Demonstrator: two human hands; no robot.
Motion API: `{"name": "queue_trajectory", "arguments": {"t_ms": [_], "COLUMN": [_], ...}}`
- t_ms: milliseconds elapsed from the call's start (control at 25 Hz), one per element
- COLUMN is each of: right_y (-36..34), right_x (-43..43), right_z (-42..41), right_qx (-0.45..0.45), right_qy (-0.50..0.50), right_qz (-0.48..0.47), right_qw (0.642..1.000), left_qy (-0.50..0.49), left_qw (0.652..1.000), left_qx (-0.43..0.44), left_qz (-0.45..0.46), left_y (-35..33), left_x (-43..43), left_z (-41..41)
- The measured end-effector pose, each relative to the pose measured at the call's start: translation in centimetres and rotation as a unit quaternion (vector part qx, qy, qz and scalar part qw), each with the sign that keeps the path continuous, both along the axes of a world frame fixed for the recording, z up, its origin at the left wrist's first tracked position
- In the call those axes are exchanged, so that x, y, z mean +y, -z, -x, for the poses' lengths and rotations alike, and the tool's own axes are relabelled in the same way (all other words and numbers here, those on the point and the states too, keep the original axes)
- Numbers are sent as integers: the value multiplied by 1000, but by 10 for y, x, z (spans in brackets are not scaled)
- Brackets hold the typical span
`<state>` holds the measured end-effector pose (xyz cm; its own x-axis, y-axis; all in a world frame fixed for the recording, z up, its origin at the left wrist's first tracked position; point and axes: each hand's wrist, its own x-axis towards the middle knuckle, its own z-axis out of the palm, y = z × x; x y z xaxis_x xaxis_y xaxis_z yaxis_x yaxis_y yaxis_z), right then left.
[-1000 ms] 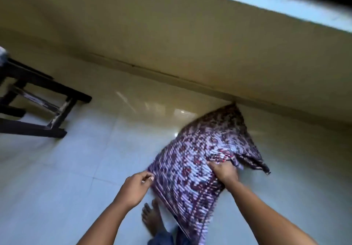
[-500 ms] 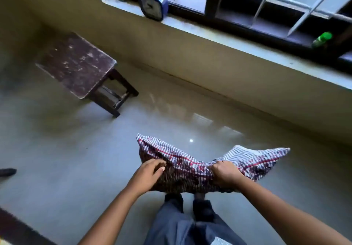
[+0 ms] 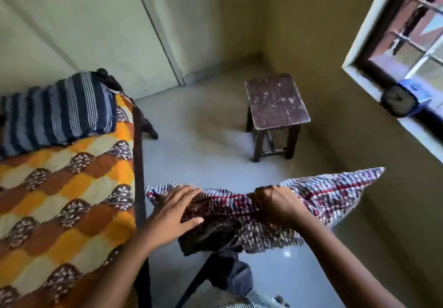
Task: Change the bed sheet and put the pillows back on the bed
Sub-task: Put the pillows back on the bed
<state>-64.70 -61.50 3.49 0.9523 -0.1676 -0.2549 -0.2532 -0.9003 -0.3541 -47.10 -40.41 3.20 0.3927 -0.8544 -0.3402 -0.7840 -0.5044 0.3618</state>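
Of two pillows, the striped pillow [image 3: 55, 113] lies at the far corner of the bed [image 3: 72, 187] and the patterned pillow [image 3: 323, 195] is beside its edge, left hand [image 3: 175, 214] flat on it, right hand [image 3: 275, 202] gripping it.

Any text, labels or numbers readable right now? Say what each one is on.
Nothing can be read.
Clock on the window sill: dial blurred, no numerals legible; the dark mark on its blue top is unreadable.
Held pillow, striped pillow, sheet: patterns only, no lettering.
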Motion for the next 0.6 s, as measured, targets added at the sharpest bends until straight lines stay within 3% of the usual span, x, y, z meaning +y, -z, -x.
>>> {"name": "queue_trajectory", "arguments": {"t_ms": [120, 280, 360, 440, 520, 600], "right_y": [-22, -45, -66, -91, -109, -122], "right_x": [-36, -62, -81, -99, -120, -142], "right_z": [-82, -182, -239, -276, -322, -369], "right_qx": [-89, -135, -161, -180, -201, -230], "right_qy": [-56, -92, -102, -111, -119, -138], "right_qz": [-7, 14, 22, 29, 39, 51], "right_qw": [994, 987, 982, 977, 972, 962], "left_qy": [-17, -10, -25, -45, -114, -147], "left_qw": [999, 996, 991, 966, 918, 889], "left_qx": [-30, -64, -71, -142, -204, -239], "left_qz": [38, 58, 112, 211, 320, 362], "left_y": [-5, -22, -23, -20, -14, -17], "left_x": [-20, -65, -80, -92, -110, -140], "left_z": [-69, -147, -190, -214, -247, -288]}}
